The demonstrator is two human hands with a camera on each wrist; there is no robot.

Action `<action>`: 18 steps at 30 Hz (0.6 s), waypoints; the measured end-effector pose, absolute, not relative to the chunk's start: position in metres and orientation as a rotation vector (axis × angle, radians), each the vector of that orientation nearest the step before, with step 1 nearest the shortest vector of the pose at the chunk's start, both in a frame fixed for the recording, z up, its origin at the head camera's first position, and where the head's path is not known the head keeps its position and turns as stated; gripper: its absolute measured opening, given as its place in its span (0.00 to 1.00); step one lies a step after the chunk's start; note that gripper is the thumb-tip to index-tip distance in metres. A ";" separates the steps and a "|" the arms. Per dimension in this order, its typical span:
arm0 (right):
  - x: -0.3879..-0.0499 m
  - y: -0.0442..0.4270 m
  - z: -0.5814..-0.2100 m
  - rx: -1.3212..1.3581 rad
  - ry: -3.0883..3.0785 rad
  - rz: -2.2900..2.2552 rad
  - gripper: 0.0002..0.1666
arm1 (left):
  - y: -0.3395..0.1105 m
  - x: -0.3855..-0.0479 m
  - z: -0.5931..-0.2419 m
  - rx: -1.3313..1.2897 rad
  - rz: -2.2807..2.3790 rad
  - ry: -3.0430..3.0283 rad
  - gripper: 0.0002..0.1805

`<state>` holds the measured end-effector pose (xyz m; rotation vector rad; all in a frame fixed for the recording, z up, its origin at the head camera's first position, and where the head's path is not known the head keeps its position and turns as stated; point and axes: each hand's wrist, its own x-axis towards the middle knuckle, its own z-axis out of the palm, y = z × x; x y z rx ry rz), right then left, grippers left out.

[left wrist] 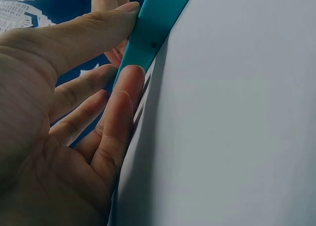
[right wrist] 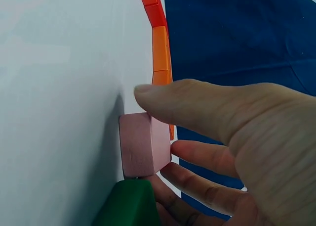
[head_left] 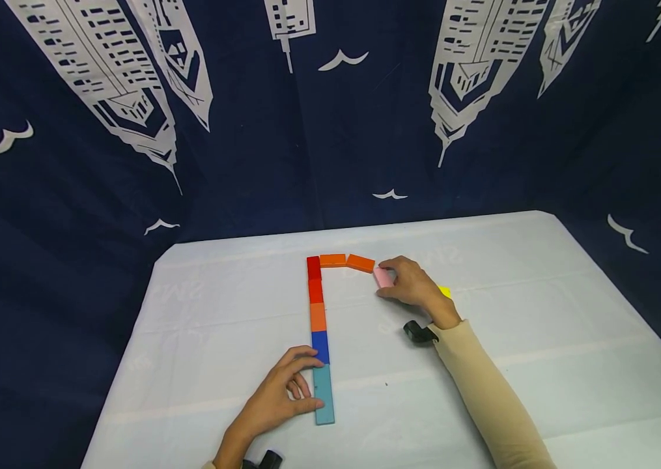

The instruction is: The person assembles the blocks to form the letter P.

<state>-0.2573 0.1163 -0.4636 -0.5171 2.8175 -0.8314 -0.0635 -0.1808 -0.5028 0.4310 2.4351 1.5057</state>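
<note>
A straight column of blocks lies on the white table: teal (head_left: 323, 394), blue (head_left: 321, 346), light orange (head_left: 318, 317), then two red ones (head_left: 315, 291). My left hand (head_left: 274, 400) has its thumb and fingertips at the teal block's left side and upper end; the left wrist view shows the teal block (left wrist: 157, 25) between thumb and finger. From the column's top, two orange blocks (head_left: 333, 260) run right, the second tilted. At their right end my right hand (head_left: 415, 286) pinches a pink block (head_left: 383, 277). A green block (right wrist: 129, 203) stands beside the pink block (right wrist: 143, 144) in the right wrist view.
A yellow block (head_left: 445, 291) shows partly behind my right wrist. Black wrist cameras are by both wrists. A dark blue cloth (head_left: 365, 143) with white printed buildings and birds hangs beyond the far edge of the table (head_left: 219, 293).
</note>
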 end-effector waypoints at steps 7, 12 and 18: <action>-0.256 0.118 -0.467 -0.524 2.805 -0.831 0.40 | -0.181 -0.063 -0.503 0.429 1.511 2.428 0.30; -0.256 0.118 -0.467 -0.520 2.814 -0.823 0.39 | -0.181 -0.063 -0.503 0.429 1.545 2.405 0.30; -0.258 0.121 -0.465 -0.547 2.806 -0.812 0.40 | -0.181 -0.063 -0.504 0.429 1.548 2.406 0.30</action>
